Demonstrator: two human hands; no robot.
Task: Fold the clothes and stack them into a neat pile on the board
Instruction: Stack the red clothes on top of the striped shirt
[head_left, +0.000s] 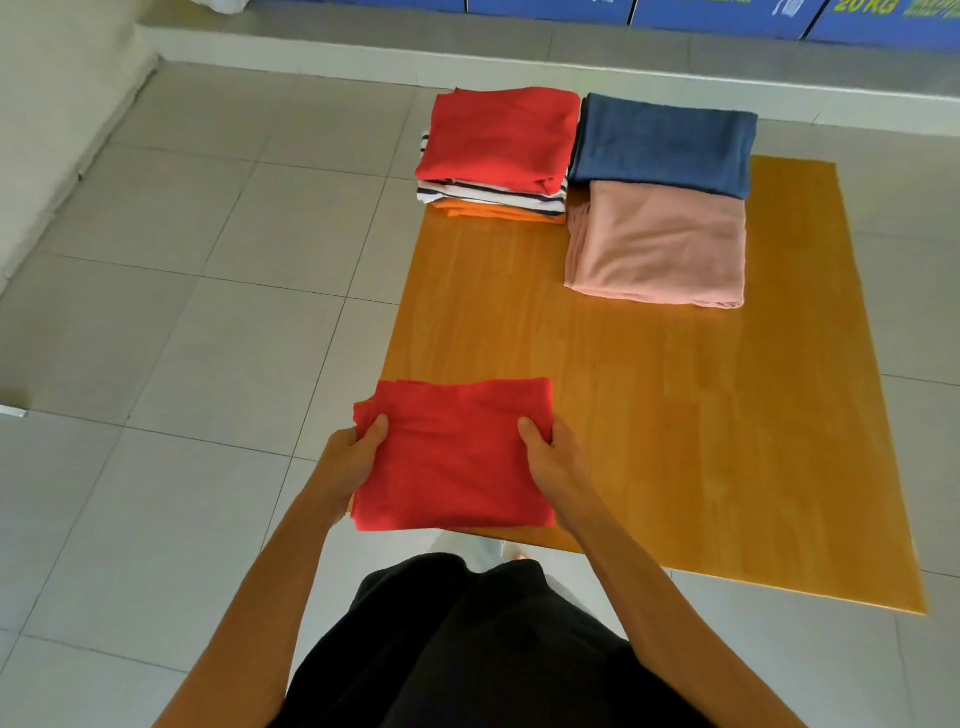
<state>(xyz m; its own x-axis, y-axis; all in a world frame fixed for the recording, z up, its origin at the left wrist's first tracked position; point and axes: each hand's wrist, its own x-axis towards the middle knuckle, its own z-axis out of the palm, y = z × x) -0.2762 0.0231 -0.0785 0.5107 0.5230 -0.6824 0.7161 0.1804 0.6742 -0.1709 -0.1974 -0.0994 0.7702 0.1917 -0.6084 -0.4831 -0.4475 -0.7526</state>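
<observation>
Board (649, 415) lies on floor (182, 312), centre-right of frame. Stack of folded clothes (496, 156) at board's upper-left corner; two folded pieces (660, 202) just right of it. Another folded garment (457, 457) at lower-left edge, left hand (353, 457) & right hand (556, 457) on its sides.

Matt red cloth (457, 462); smooth, faintly glossy wooden board (675, 415); soft folded cloth pile (498, 156); smooth, dull-sheened tiled floor (208, 312).

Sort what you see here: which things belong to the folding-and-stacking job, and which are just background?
Job: folded red garment held by left hand and right hand; wooden board; far stack with red top; blue cloth; pink cloth.

Background: blue boxes; tiled floor.
</observation>
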